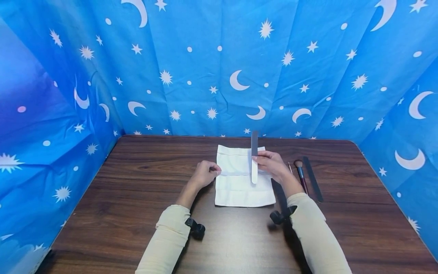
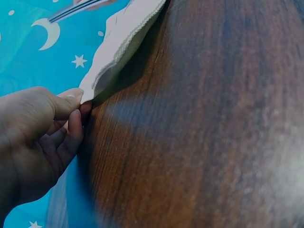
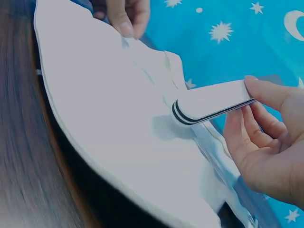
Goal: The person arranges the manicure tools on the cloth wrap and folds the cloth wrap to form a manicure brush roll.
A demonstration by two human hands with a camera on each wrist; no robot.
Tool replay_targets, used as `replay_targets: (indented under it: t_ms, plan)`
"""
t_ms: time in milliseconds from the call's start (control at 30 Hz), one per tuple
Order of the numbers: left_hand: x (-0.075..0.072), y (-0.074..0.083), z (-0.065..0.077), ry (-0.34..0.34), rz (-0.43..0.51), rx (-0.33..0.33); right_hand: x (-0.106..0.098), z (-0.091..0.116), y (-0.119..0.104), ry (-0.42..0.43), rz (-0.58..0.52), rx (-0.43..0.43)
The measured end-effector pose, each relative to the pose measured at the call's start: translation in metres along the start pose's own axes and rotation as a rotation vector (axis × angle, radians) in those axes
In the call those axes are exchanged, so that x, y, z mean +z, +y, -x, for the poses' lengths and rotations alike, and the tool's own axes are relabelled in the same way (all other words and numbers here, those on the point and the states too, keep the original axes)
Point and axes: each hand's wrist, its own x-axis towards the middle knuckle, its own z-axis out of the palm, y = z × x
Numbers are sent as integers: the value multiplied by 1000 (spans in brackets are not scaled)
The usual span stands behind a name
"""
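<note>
A white cloth (image 1: 236, 190) with fold creases lies on the table. My left hand (image 1: 204, 174) pinches its left edge between thumb and finger, and in the left wrist view the edge of the cloth (image 2: 118, 52) curves up off the wood. Over the cloth's right half, my right hand (image 1: 272, 164) holds a nail buffer (image 1: 254, 171) by its middle, thumb on one side and fingers on the other. The buffer is long and flat with rounded ends, grey toward the back and white toward the front. Dark and white layers show along its side in the right wrist view.
Right of the cloth lie a makeup brush (image 1: 301, 175) with a dark handle and a dark nail file (image 1: 313, 179). A thin stick (image 1: 290, 167) is partly hidden behind my right hand. A blue curtain (image 1: 205, 61) with moons and stars hangs behind the wooden table (image 1: 137, 182).
</note>
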Motion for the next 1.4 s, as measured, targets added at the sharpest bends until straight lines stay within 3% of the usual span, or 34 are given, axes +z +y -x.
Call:
replay_targets:
  t_ms: [433, 700, 967, 1233, 1400]
  plan:
    - [-1, 0, 1, -6, -6, 2, 38, -24, -5, 52, -46, -25]
    - [0, -1, -1, 3, -16, -1, 54, -35, -2, 72, -125, -117]
    - [0, -3, -2, -7, -9, -7, 65, -45, 2, 136, -156, -130]
    - [1, -4, -3, 1, -5, 32, 67, -53, 7, 213, -215, -118]
    - [1, -6, -2, -4, 17, 14, 70, -56, 9, 215, -196, -105]
